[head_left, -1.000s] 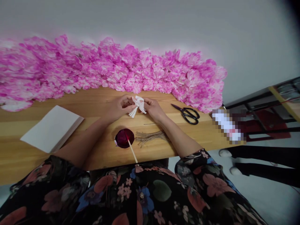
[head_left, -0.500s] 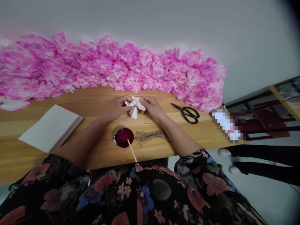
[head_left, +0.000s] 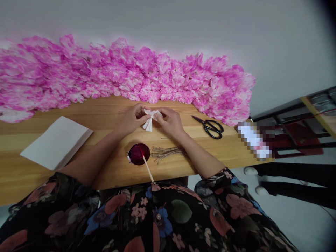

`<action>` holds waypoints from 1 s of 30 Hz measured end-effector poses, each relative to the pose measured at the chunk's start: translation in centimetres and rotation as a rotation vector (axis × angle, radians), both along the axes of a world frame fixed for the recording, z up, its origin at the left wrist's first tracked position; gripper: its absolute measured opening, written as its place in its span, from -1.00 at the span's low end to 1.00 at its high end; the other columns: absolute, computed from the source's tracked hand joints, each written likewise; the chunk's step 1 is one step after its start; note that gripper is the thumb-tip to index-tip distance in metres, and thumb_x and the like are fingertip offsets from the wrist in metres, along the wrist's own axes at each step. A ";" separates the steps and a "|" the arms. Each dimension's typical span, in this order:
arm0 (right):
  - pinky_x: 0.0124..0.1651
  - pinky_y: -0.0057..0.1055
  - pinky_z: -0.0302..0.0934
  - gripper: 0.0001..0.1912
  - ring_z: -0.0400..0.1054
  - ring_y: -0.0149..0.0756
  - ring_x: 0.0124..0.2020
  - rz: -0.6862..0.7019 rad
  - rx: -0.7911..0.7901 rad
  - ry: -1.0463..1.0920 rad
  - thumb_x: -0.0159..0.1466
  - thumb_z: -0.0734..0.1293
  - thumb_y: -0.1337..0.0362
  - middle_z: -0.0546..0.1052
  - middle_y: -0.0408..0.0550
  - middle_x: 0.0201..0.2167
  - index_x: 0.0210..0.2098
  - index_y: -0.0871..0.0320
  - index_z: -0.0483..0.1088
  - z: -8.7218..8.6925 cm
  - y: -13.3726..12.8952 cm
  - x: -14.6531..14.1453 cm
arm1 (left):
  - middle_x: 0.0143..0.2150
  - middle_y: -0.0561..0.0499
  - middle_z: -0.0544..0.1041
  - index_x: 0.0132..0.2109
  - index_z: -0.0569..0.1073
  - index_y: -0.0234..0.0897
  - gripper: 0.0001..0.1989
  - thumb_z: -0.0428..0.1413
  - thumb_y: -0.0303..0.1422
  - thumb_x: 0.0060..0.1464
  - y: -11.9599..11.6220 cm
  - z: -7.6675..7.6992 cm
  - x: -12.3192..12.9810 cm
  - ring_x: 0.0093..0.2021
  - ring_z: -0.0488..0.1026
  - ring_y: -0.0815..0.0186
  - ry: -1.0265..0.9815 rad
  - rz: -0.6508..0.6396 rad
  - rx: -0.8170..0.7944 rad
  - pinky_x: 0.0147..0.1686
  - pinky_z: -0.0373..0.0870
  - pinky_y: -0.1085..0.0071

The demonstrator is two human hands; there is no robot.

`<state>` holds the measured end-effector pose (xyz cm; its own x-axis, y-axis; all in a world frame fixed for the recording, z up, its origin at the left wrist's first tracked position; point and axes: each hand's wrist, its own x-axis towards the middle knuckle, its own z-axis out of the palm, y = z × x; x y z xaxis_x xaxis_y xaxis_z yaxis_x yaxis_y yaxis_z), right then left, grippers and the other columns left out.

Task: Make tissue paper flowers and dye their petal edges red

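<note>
A white pleated paper piece (head_left: 148,124) is pinched at its middle between both hands, its folds fanning out below and its upper part spread above. My left hand (head_left: 132,120) grips it from the left, fingers bent. From the right, my right hand (head_left: 172,122) has its thumb and fingers closed on the same paper. Nearer to me stands a dark bowl of deep red liquid (head_left: 136,154) with a pale stick (head_left: 148,169) leaning out of it. Thin brown wires (head_left: 168,152) lie in a bundle beside the bowl.
Pink and white paper flowers (head_left: 147,77) line the back of the wooden table (head_left: 110,175). Black-handled scissors (head_left: 213,128) lie at the right, a stack of white paper (head_left: 56,141) at the left. A person's dark-clothed legs (head_left: 296,175) show at far right.
The paper has turned a little between my hands, and its lower folds now point down and slightly left. My right hand's fingers have shifted inward over its middle.
</note>
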<state>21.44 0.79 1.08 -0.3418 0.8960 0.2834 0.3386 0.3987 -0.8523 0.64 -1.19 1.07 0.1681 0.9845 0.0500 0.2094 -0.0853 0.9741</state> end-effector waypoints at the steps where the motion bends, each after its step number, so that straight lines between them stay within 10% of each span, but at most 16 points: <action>1: -0.07 -0.23 0.24 -0.73 0.42 -0.17 -0.24 -0.011 -0.056 0.042 0.38 0.39 0.04 0.66 -0.06 -0.27 -0.20 0.07 0.65 -0.2 0.0 -0.1 | -0.17 -0.01 0.63 0.05 0.46 -0.23 -0.48 0.31 -0.03 0.07 -0.1 0.2 0.0 -0.22 0.56 0.23 0.027 -0.002 0.017 -0.20 0.45 0.34; 9: -0.19 -0.33 0.20 -0.66 0.35 -0.29 -0.33 -0.020 -0.253 0.187 0.29 0.46 0.05 0.59 -0.20 -0.37 -0.04 0.08 0.65 -0.8 0.4 -0.2 | -0.31 0.07 0.68 0.20 0.44 -0.24 -0.54 0.22 -0.32 0.16 -0.4 0.8 0.2 -0.26 0.61 0.22 0.205 0.039 0.016 -0.12 0.44 0.31; 21: -0.08 -0.26 0.30 -0.65 0.38 -0.22 -0.22 -0.109 -0.090 0.210 0.38 0.48 -0.09 0.54 -0.14 -0.29 -0.01 -0.01 0.57 1.5 0.6 1.4 | -0.28 0.12 0.69 0.28 0.39 -0.14 -0.47 0.22 -0.44 0.18 -0.7 0.4 0.1 -0.17 0.66 0.16 0.387 0.153 0.195 0.04 0.48 0.22; 30: 0.04 -0.20 0.35 -0.79 0.52 -0.13 -0.11 0.116 -0.061 0.079 0.35 0.49 0.06 0.73 -0.04 -0.11 -0.16 0.02 0.68 0.8 0.8 1.3 | -0.19 0.01 0.72 0.38 0.40 -0.21 -0.38 0.22 -0.46 0.19 -0.6 0.4 -0.1 0.01 0.66 0.02 0.589 0.031 0.295 0.24 0.44 0.07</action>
